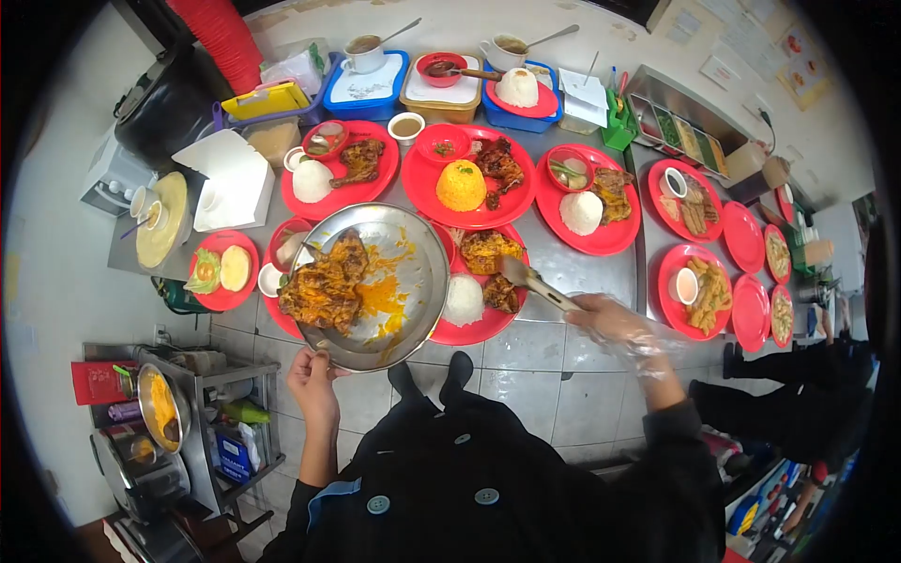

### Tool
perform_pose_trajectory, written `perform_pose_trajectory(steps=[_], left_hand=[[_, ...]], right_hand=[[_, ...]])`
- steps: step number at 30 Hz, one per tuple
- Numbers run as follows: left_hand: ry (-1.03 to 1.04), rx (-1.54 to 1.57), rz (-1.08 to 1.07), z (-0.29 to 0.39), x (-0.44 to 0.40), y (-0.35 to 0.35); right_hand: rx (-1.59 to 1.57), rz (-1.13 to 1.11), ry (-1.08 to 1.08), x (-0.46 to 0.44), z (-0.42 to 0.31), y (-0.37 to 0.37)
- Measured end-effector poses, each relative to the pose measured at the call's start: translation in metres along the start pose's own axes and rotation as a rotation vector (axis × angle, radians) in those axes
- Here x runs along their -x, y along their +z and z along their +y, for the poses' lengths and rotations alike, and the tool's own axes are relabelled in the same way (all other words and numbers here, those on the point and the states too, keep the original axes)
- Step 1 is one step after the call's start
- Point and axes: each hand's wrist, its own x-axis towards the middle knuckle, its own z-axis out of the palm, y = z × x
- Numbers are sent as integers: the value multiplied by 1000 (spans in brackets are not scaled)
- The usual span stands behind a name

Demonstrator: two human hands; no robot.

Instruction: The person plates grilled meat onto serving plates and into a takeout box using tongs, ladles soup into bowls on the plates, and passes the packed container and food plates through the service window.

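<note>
Left hand (313,385), bare, is closed on the near rim of a round metal pan (434,281), thumb over the edge and fingers below, holding it above the front of a steel counter (587,272). On the pan sits a large browned piece of chicken (324,286), left of a smear of orange sauce (383,298). The pan looks stiff and fairly light, though the meat probably weighs it to one side and could slide on the sauce; the clean outer rim seems the surest hold. The meat itself is likely soft, slippery and apt to tear, best taken by its thick middle. Right hand (610,319), in clear plastic, is wrapped around tongs (552,295), their tips over a red plate (460,335) partly behind the pan; whether they pinch anything, I cannot tell. That plate carries white rice (464,300) and charred chicken pieces (493,251). Beyond it, another plate (422,206) holds yellow rice (462,186), dark meat and a small red bowl (445,143). At the back, a white mug (368,61) of brown liquid, spoon inside, stands on a blue tub (345,113).
</note>
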Motion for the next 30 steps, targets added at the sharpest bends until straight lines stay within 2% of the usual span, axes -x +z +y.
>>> perform_pose_trajectory(steps=[2, 5, 7, 8, 10, 12, 14, 15, 16, 18, 19, 21, 26, 27, 28, 30], left_hand=[[44, -7, -24, -1, 0, 2], [36, -38, 18, 12, 5, 11], [37, -53, 19, 14, 6, 13], [38, -68, 8, 15, 6, 14], [50, -79, 0, 19, 6, 20], [43, 11, 1, 24, 6, 26], [93, 18, -1, 22, 2, 18], [95, 20, -7, 25, -1, 13], [98, 22, -12, 28, -5, 7], [76, 11, -32, 37, -21, -19], [68, -34, -123, 43, -31, -33], [56, -100, -292, 59, -53, -60], [8, -112, -395, 100, -135, -125], [7, -134, -462, 108, -154, -143], [6, -158, -533, 115, -171, -161], [-22, -198, -587, 127, -199, -187]], right_hand=[[670, 112, -180, 24, -19, -17], [634, 94, -176, 68, -58, -21], [400, 111, -248, 83, -75, -16], [413, 94, -263, 86, -93, -7], [370, -204, -182, 87, -133, 25], [336, -259, -229, 67, -138, 47], [241, -368, -161, 45, -148, 63], [344, -334, -321, 39, -156, 68], [359, -341, -331, 32, -165, 69], [495, -236, -721, 17, -182, 70], [669, -172, -702, 17, -200, 74], [718, -237, -625, 4, -223, 93], [779, -461, -466, -7, -263, 147], [692, -354, -568, -11, -259, 155], [705, -333, -461, -12, -271, 166], [722, -285, -425, -19, -289, 192]])
